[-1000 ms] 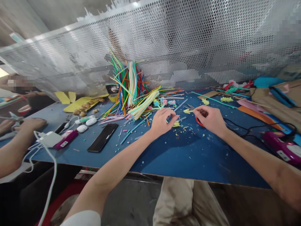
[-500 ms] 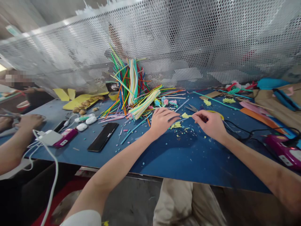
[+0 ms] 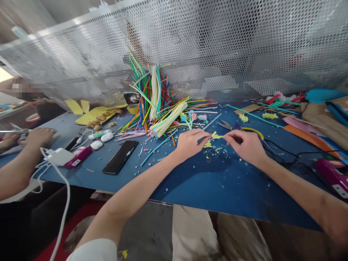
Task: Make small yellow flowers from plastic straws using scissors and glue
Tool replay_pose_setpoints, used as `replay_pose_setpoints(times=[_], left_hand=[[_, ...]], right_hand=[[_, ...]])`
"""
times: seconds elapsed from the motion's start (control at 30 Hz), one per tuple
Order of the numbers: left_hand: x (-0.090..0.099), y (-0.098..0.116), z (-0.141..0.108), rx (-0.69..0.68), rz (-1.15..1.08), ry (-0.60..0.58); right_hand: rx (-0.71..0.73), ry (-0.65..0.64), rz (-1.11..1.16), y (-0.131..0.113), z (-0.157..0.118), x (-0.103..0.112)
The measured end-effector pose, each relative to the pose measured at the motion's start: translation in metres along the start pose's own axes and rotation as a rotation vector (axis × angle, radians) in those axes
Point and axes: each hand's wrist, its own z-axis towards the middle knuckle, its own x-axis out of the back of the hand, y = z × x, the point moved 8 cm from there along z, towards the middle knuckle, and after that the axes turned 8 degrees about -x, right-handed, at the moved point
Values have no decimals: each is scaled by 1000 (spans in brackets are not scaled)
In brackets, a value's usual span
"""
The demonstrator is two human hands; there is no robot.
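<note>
Between my hands, a little above the table, is a small yellow branched pipe-cleaner piece (image 3: 216,136). My right hand (image 3: 246,145) pinches its right end between thumb and fingertips. On the other side, my left hand (image 3: 191,143) is closed at the piece's left tip, thumb against fingers. Another yellow pipe-cleaner piece (image 3: 208,144) lies just below, among small yellow and blue clippings. Scissors or pliers (image 3: 225,125) with metal jaws rest behind my right hand, their yellow handle (image 3: 254,132) partly covered by it.
Bundled pipe cleaners (image 3: 154,94) stand by the perforated metal screen (image 3: 231,47). A black phone (image 3: 120,157), a purple power strip (image 3: 78,156) and white cables are left. Yellow leaf shapes (image 3: 270,116) and a second purple strip (image 3: 333,174) are right. Another person's hand (image 3: 40,137) works far left.
My left hand has gone from spread fingers to a pinch at the yellow piece's left tip. My right hand keeps its pinch. The view has shifted slightly.
</note>
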Motion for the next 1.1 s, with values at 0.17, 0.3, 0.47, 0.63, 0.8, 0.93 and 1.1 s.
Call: replay_pose_setpoints(times=[0.17,0.3,0.47,0.63,0.8,0.93,1.1], left_hand=[[-1,2,0,13,8,-48],[-3,2,-1,5,12,-53],[-6,1,-4,4,29,-40],[-9,0,-5,21,28,-63],[-8,0,-1,-27,72,-107],[-6,0,0,-71,141,-124],[-2,4,-1,-122,217,-94]], right_hand=[[2,-22,-20,-1,1,-2],[3,-8,-42,-1,1,0],[14,-3,-42,-1,3,1],[18,-53,-35,-1,4,-2],[33,-46,-34,-1,3,-1],[41,-60,-38,-1,3,-4],[56,-57,-36,-3,4,-4]])
